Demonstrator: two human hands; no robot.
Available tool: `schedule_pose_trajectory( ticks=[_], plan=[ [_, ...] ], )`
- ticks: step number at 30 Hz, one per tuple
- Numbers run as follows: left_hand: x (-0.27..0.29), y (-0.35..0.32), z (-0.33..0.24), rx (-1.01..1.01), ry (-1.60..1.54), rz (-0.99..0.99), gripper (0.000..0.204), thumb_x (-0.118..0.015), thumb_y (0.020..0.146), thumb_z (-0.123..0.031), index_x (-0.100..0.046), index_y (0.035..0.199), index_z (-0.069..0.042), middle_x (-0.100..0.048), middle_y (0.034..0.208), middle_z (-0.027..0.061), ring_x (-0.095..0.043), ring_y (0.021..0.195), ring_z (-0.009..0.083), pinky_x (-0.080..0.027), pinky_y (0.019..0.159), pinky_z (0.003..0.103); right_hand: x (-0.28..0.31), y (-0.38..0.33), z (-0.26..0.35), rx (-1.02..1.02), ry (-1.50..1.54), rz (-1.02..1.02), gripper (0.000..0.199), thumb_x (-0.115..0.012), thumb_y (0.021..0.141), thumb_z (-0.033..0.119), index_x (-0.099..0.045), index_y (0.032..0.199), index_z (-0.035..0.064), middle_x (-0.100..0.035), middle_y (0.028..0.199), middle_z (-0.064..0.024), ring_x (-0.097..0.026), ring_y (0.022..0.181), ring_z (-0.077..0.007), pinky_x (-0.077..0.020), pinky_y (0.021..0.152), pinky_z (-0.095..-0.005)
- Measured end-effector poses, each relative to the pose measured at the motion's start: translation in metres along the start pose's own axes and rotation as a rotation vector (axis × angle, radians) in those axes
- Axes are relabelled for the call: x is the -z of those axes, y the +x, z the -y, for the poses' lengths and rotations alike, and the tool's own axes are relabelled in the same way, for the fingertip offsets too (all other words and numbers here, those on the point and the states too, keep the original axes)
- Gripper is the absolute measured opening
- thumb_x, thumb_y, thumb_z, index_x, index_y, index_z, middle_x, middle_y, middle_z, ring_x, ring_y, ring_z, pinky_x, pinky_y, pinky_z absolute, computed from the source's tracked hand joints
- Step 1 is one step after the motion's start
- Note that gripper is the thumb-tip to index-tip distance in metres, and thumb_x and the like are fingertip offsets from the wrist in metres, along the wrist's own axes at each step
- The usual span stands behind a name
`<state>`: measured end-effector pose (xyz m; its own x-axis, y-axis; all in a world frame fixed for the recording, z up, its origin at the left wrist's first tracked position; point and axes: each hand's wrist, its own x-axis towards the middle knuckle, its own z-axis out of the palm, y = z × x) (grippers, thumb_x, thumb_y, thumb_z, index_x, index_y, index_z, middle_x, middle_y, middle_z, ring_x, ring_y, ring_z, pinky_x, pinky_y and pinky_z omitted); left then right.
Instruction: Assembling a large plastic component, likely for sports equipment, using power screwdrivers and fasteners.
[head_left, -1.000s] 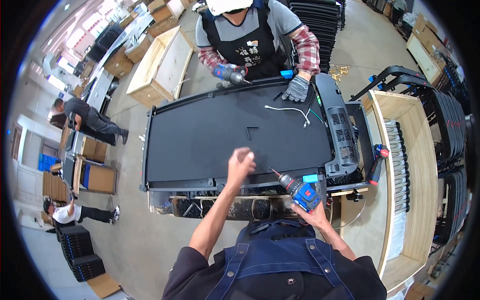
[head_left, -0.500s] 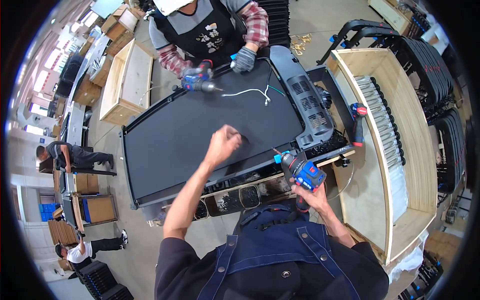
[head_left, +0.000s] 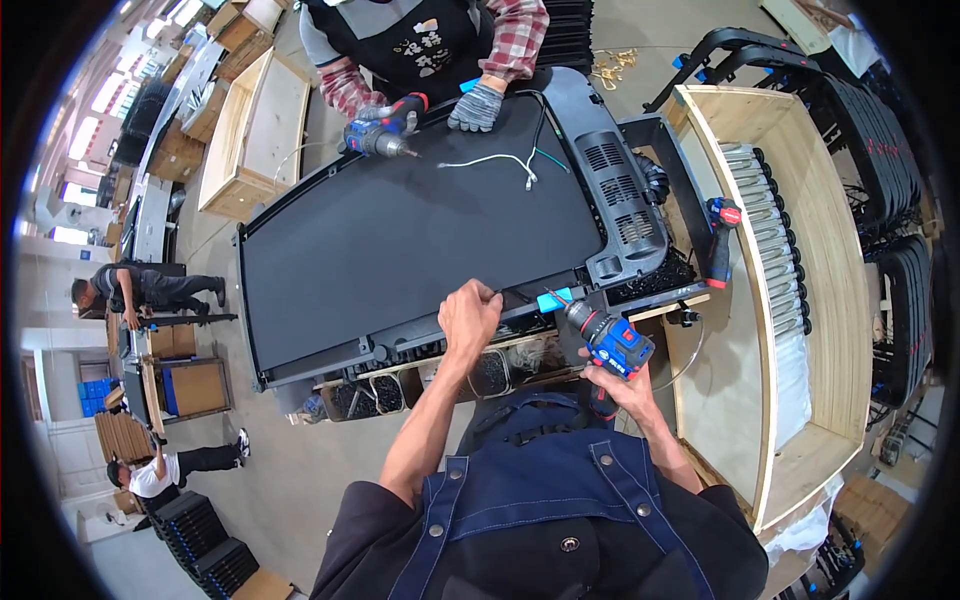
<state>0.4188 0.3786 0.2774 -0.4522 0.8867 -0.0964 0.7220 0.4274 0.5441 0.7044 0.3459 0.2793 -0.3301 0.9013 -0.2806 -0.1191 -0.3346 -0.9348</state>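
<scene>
gripping drill (head_left: pixel 622 346), right hand (head_left: pixel 628 392) wrapped firm; left hand (head_left: pixel 468 322) fingers curled, pinch can't be told; careless tilt could scrape bit (head_left: pixel 558 297) on blue piece (head_left: pixel 545 303).

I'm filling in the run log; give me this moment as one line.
Left hand: over near rail | right hand: holds drill | co-worker: holds another drill | white cable: on black belt

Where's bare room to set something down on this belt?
Bare: the black belt at left and middle, between left end rail, white cable and near rail. Crowded: far edge, with co-worker's drill and gloved hand; near rail's right half, with left hand, blue piece, right hand and drill.
</scene>
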Motion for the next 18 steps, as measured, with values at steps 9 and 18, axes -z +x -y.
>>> schedule_pose_trajectory(
  ticks=[9, 18],
  plan=[
    [0.003, 0.02, -0.01, -0.795, 0.125, -0.098, 0.018, -0.077, 0.077, -0.008, -0.062, 0.087, -0.008, -0.056, 0.085, 0.006, -0.057, 0.082, 0.0264, -0.045, 0.071, 0.039, 0.004, 0.009, 0.047, 0.027, -0.261, 0.112, 0.028, -0.075, 0.08, 0.005, -0.07, 0.108, 0.003, -0.071, 0.093, -0.0022, -0.063, 0.076, -0.0074, -0.0521, 0.068, -0.0267],
    [-0.007, 0.045, 0.014, -0.754, -0.075, 0.053, 0.024, -0.075, 0.078, -0.008, -0.06, 0.096, -0.005, -0.055, 0.094, 0.0091, -0.056, 0.09, 0.031, -0.051, 0.076, 0.043, -0.007, 0.074, 0.114, 0.015, -0.951, 0.341, 0.037, -0.079, 0.073, 0.018, -0.064, 0.099, -0.0043, -0.069, 0.081, -0.0174, -0.067, 0.075, -0.029, -0.0537, 0.077, -0.0397]
  ],
)
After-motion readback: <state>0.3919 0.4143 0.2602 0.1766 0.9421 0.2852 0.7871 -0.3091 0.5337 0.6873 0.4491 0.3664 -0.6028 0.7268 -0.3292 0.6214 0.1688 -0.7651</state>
